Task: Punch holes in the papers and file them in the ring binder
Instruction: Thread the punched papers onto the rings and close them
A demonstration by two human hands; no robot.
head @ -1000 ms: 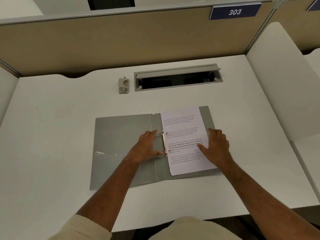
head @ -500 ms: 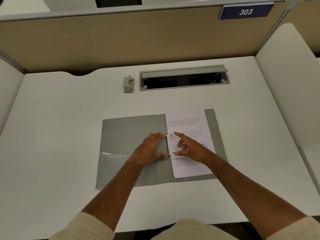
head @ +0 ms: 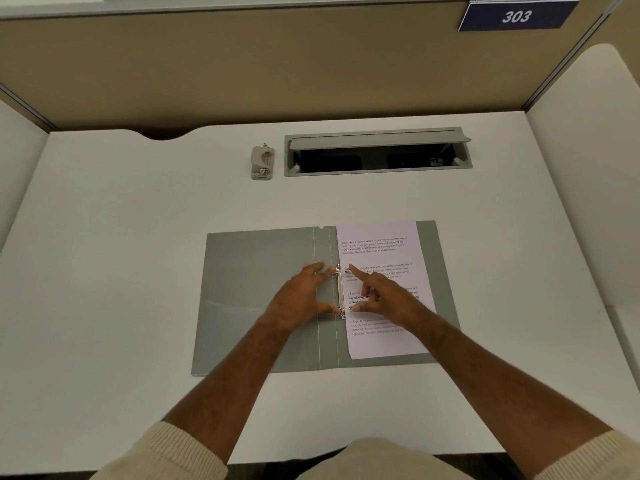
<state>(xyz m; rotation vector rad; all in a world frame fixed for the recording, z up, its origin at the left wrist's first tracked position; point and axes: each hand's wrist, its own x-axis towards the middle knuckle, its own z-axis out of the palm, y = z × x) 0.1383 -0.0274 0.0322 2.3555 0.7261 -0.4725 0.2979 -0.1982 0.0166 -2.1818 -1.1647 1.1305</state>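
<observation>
Head view. Your grey ring binder [head: 263,299] lies open and flat on the white desk [head: 104,271], near the middle. The printed paper [head: 381,251] sits on its right half, left edge at the ring mechanism [head: 339,291] on the spine.

Your left hand [head: 298,299] rests on the binder just left of the rings. Fingers spread apart: forefinger tip at the far ring, thumb tip at the near ring. Whether they press the metal or only touch it, you cannot tell from here.

Your right hand [head: 384,296] lies on the paper just right of the rings. Fingers apart: forefinger reaching to the far ring, thumb toward the near ring, nothing clamped.

The hole punch [head: 262,162] stands at the far side of the desk, well apart from the binder, just left of the open cable tray [head: 377,152]. A blue sign [head: 516,16] reading 303 hangs on the partition at far right. Cream sleeve cuffs show at the near edge.
</observation>
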